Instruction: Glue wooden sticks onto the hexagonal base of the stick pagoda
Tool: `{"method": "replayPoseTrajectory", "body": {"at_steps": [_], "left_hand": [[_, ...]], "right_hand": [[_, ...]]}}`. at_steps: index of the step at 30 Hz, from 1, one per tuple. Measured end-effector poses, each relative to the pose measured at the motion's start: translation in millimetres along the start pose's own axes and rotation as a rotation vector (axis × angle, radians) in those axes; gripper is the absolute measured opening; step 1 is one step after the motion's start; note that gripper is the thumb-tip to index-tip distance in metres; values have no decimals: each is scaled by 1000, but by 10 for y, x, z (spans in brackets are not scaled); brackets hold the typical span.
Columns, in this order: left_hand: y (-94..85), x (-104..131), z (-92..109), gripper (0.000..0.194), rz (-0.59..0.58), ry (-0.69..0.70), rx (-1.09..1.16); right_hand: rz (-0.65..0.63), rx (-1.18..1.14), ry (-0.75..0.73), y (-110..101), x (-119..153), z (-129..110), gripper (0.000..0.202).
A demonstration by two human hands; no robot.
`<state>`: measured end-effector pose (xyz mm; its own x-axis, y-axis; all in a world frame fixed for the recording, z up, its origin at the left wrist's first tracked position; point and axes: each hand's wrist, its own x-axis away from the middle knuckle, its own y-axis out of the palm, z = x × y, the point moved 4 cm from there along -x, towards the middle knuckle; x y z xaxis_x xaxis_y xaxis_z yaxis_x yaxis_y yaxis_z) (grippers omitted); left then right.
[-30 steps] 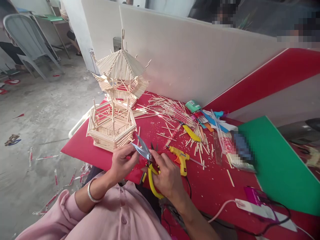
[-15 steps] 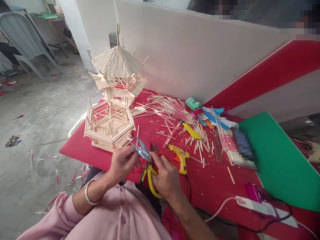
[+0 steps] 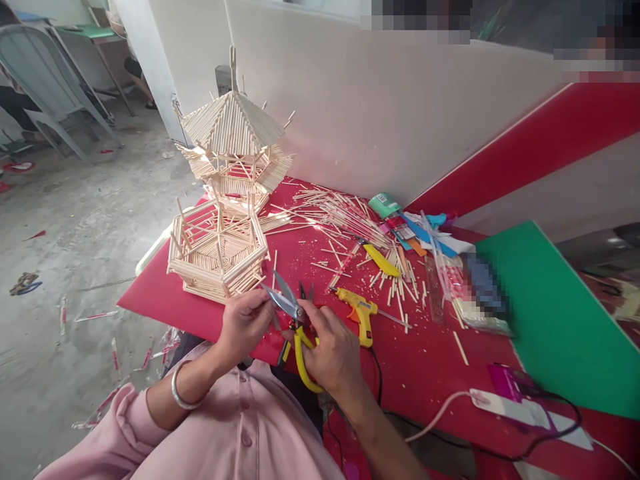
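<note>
My right hand (image 3: pixel 334 343) is wrapped round yellow-handled scissors (image 3: pixel 284 299), whose blades stand apart and point up and left. Beside the blades, my left hand (image 3: pixel 246 321) is closed in a pinch; what its fingers hold is too small to make out. Just beyond that hand sits a hexagonal base of wooden sticks (image 3: pixel 220 260). Behind it rises a stick pagoda (image 3: pixel 233 133) with a pointed roof. A second dark-tipped tool (image 3: pixel 306 293) lies partly hidden behind the scissors and my right hand.
On the red table (image 3: pixel 400 373) are a yellow glue gun (image 3: pixel 363 313), a yellow cutter (image 3: pixel 381 260), loose sticks (image 3: pixel 345 217) and a green board (image 3: pixel 560 320). A white power strip (image 3: pixel 510 407) and cables lie at the right. A white partition (image 3: pixel 375 113) stands behind.
The view has shifted very slightly. The scissors blades have tilted a little and moved slightly left; both hands stay nearly in place.
</note>
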<state>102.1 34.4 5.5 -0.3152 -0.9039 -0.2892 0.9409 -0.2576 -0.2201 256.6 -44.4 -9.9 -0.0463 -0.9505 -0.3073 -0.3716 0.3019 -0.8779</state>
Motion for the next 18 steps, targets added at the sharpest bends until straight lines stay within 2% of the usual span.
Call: {"method": "replayPoseTrajectory", "body": {"at_steps": [5, 8, 12, 18], "left_hand": [[-26, 13, 4, 27, 2, 45, -32], [-23, 40, -64, 21, 2, -41, 52], [-5, 66, -123, 24, -24, -147, 183], [-51, 52, -68, 27, -46, -68, 100]], "right_hand": [[-1, 20, -27, 72, 56, 31, 40], [4, -6, -49, 89, 80, 38, 34], [-24, -30, -26, 61, 75, 8, 39], [-16, 31, -15, 42, 36, -44, 44]]}}
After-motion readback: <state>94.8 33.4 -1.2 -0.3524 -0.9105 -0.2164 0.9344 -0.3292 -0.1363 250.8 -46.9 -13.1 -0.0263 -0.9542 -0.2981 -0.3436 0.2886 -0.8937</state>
